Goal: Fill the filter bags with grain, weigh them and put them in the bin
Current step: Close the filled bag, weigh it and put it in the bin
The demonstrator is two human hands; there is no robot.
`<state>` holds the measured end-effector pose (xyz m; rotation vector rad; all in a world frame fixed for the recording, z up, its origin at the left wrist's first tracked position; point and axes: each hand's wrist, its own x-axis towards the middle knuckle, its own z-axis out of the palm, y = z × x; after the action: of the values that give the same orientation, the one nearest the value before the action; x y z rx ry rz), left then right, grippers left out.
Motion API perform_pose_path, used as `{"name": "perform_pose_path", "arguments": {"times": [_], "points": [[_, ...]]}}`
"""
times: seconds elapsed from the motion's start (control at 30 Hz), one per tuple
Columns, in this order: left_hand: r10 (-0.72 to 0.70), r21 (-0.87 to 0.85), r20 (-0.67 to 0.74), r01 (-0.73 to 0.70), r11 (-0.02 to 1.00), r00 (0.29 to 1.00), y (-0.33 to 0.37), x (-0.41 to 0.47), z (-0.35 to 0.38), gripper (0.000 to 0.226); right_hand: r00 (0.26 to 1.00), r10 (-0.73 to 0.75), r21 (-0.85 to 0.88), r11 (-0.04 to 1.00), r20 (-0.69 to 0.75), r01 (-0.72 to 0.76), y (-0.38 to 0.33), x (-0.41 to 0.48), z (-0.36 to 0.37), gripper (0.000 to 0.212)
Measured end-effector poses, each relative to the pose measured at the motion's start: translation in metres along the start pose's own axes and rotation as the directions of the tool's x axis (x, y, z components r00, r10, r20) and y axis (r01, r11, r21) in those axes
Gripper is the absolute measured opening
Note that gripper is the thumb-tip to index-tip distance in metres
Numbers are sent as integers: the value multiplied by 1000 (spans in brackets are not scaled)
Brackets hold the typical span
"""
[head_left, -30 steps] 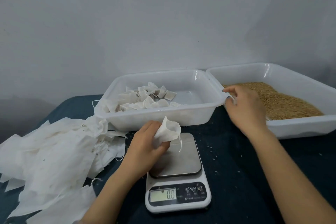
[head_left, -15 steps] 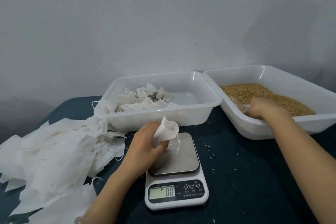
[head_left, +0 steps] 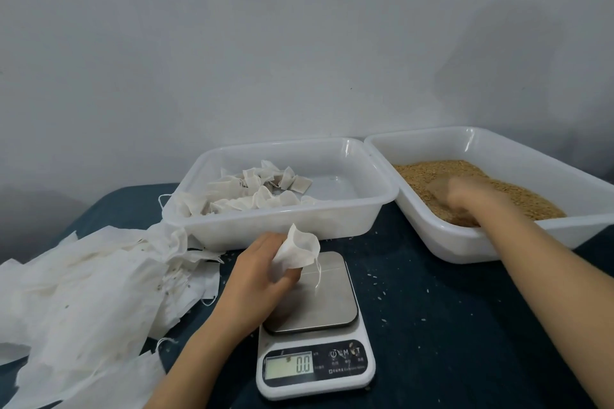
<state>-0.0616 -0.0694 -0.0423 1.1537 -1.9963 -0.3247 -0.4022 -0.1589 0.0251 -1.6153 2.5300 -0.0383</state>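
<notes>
Filter bag [head_left: 300, 251], small, of thin white paper with a loose string hanging from it, is held just above the steel plate of the white digital kitchen scale [head_left: 315, 372]. Its mouth is turned up and to the right. The left hand [head_left: 262, 272] pinches it low down between thumb and curled fingers, which leaves the mouth gaping. I judge it is held this way to take a pour, and over the scale so it can be set down at once. The filter bag looks empty, and the display reads 0.0.

The right hand [head_left: 471, 199] is down in the heap of golden-brown grain [head_left: 525, 199] inside the white plastic tub [head_left: 498, 244] on the right. It is blurred and partly buried, so I cannot tell whether its fingers have closed on a handful. The step in hand is probably scooping.

Behind the scale, just beside the tub, the translucent white plastic bin [head_left: 282, 231] has small filled bags [head_left: 259, 192] gathered in its left half. A heap of flat white empty bags [head_left: 83, 292] lies on the dark blue counter [head_left: 448, 325], near the left hand's side. Stray kernels dot the counter between scale and tub, which suggests the carry across tends to spill.
</notes>
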Motion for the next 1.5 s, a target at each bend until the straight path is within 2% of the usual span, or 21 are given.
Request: {"name": "perform_pose_path", "arguments": {"times": [0.2, 0.27, 0.37, 0.47, 0.53, 0.6, 0.67, 0.7, 0.83, 0.93, 1.07, 1.17, 1.27, 1.4, 1.5], "points": [[10, 13, 5, -10, 1000, 1000, -2, 0, -1, 13, 989, -144, -211, 968, -38, 133, -6, 4, 8, 38], [9, 30, 13, -9, 999, 1000, -3, -1, 0, 13, 980, -196, -197, 962, -25, 188, -6, 3, 9, 33], [-1, 39, 25, 0, 999, 1000, -2, -1, 1, 13, 984, -162, -55, 986, -74, 158, -3, 9, 14, 16], [7, 7, 10, -8, 1000, 1000, -1, -1, 1, 12, 996, -73, 181, 980, -57, 82, 1, 16, 17, 34], [-31, -39, -11, 31, 999, 999, -1, -1, 0, 11, 999, -34, 302, 953, -28, 40, 3, 15, 16, 30], [-74, -80, -31, 72, 994, 997, -2, -1, 0, 11, 1000, -8, 365, 931, -21, 15, 6, 13, 14, 24], [-93, -109, -31, 89, 990, 995, -3, 0, -1, 14, 999, 29, 421, 907, -43, -9, 13, 15, 14, 44], [-93, -122, -28, 89, 988, 995, -2, 0, -1, 14, 997, 43, 442, 897, -56, -14, 17, 16, 14, 48], [-121, -236, -33, 110, 966, 992, 2, 0, -3, 10, 992, 60, 466, 885, -108, -2, 26, 21, 19, 43], [-188, -405, 2, 172, 898, 982, 5, 0, -3, 13, 986, 8, 507, 859, -165, 78, 24, 22, 20, 42], [-210, -467, 14, 192, 863, 978, 1, 1, -5, 20, 937, -101, 541, 793, -335, 279, 19, 6, 14, 21], [-203, -457, 13, 186, 870, 979, -1, 1, -5, 19, 895, -157, 545, 745, -417, 384, 15, -7, 9, 20], [-208, -446, 11, 191, 874, 978, -1, 1, -4, 20, 867, -255, 574, 664, -428, 479, 10, -20, 4, 18], [-210, -431, -6, 187, 883, 978, -2, 2, -7, 15, 798, -417, 591, 537, -435, 602, 2, -43, -1, 40], [-216, -377, -20, 193, 906, 976, -4, 3, -9, 18, 739, -525, 599, 451, -422, 662, -1, -55, -1, 36]]}}
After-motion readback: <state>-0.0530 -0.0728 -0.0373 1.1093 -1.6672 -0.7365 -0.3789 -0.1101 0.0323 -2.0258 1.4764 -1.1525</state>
